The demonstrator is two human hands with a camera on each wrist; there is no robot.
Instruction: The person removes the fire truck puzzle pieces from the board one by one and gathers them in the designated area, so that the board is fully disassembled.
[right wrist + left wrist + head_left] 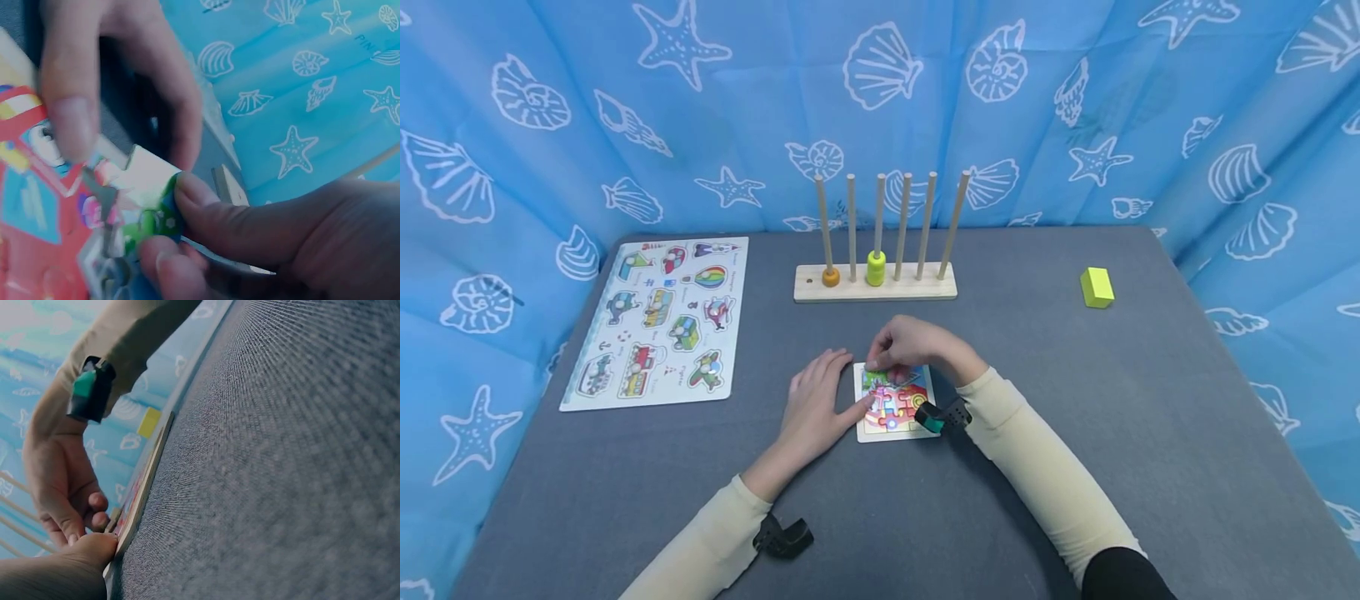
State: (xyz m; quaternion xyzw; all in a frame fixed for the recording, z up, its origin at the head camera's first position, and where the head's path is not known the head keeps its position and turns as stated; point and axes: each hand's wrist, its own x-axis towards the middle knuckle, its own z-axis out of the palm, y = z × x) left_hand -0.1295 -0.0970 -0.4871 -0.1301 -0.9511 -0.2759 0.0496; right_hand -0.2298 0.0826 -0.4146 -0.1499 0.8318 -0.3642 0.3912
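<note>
At the centre of the head view, a small square colourful jigsaw puzzle in its pale wooden tray [895, 402] lies on the grey table [1075, 400]. The right hand [910, 343] pinches a green puzzle piece [156, 215] at the tray's upper edge. The left hand [816, 400], fingers relaxed, rests flat against the tray's left side.

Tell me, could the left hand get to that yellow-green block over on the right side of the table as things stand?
Probably not easily. The left hand rests flat beside the small jigsaw puzzle, while the yellow-green block lies far off to the right, and the right hand and its forearm lie across that path.
</note>
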